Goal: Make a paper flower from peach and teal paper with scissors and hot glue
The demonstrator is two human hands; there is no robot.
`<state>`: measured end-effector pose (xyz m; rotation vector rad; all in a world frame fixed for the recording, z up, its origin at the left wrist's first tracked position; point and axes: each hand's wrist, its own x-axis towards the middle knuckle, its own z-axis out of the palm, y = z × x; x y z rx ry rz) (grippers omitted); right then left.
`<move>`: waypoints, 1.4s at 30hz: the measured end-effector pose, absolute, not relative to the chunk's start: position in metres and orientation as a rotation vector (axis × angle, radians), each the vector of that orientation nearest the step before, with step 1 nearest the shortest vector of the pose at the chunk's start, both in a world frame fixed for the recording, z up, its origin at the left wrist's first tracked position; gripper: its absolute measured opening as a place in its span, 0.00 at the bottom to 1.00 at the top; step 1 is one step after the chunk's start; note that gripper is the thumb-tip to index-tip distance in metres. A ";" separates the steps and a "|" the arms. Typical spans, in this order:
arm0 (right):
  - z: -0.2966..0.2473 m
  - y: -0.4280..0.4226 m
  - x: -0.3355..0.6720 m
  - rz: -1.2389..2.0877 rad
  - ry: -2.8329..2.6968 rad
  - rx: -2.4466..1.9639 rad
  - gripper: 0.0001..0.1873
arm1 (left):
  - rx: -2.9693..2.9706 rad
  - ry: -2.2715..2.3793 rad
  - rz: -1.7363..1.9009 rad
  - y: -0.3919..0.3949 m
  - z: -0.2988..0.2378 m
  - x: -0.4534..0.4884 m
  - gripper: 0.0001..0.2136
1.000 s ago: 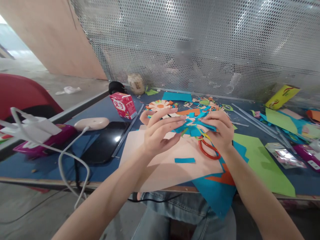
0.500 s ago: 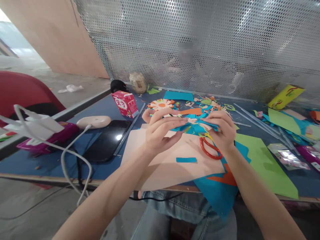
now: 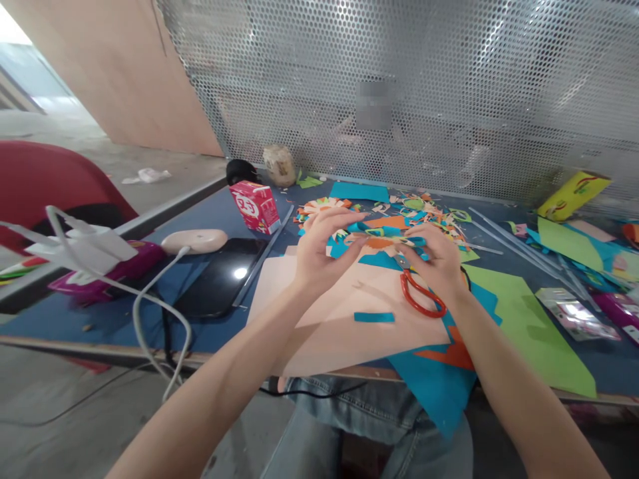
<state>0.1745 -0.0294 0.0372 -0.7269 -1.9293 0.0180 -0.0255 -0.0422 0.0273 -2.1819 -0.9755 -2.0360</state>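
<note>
A paper flower (image 3: 380, 242) of blue, orange and green strips is held up between my two hands, tilted so that I see it nearly edge-on. My left hand (image 3: 327, 247) has its thumb and fingers around the flower's left edge. On the opposite edge, my right hand (image 3: 436, 256) pinches the blue strips. Red-handled scissors (image 3: 423, 301) lie under my right hand on a pale peach sheet (image 3: 309, 332). A short blue paper strip (image 3: 374, 317) rests on the same sheet. Behind my left hand, another paper flower (image 3: 319, 203) is partly hidden.
Left of the sheet are a black phone (image 3: 219, 276), a pink carton (image 3: 254, 207) and a white cable (image 3: 142, 319). Paper scraps (image 3: 424, 211) lie behind my hands. Green paper (image 3: 529, 326) is at the right, beside glue sticks (image 3: 514, 239). A perforated metal panel (image 3: 424, 86) stands behind.
The flower has been tipped, so its orange side shows now. My left fingers have spread and shifted around its edge. The right hand has moved slightly left.
</note>
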 end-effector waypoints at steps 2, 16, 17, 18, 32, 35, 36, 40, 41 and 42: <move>0.036 -0.028 0.175 0.101 -1.937 -0.772 0.08 | -2.207 -1.000 -2.098 -0.039 0.025 -0.026 0.12; 0.033 -0.028 0.170 0.595 -1.829 -0.833 0.07 | -2.241 -1.106 -2.370 -0.032 0.022 -0.025 0.10; 0.034 -0.029 0.170 0.616 -1.819 -0.830 0.07 | -2.235 -1.109 -2.373 -0.032 0.021 -0.026 0.10; 0.034 -0.029 0.169 0.639 -1.806 -0.830 0.07 | -2.228 -1.115 -2.373 -0.031 0.021 -0.026 0.10; 0.032 -0.026 0.168 0.816 -1.738 -0.829 0.10 | -2.209 -1.167 -2.423 -0.030 0.021 -0.026 0.11; 0.032 -0.027 0.168 0.823 -1.729 -0.834 0.10 | -2.213 -1.169 -2.385 -0.031 0.021 -0.027 0.11; 0.032 -0.027 0.168 0.824 -1.725 -0.834 0.10 | -2.226 -1.158 -2.367 -0.031 0.021 -0.027 0.10; 0.033 -0.027 0.167 0.833 -1.720 -0.832 0.11 | -2.254 -1.119 -2.315 -0.030 0.022 -0.028 0.11; 0.033 -0.027 0.167 0.838 -1.717 -0.832 0.11 | -2.247 -1.114 -2.320 -0.030 0.022 -0.029 0.11; 0.033 -0.027 0.167 0.842 -1.715 -0.831 0.11 | -2.232 -1.109 -2.336 -0.030 0.022 -0.028 0.11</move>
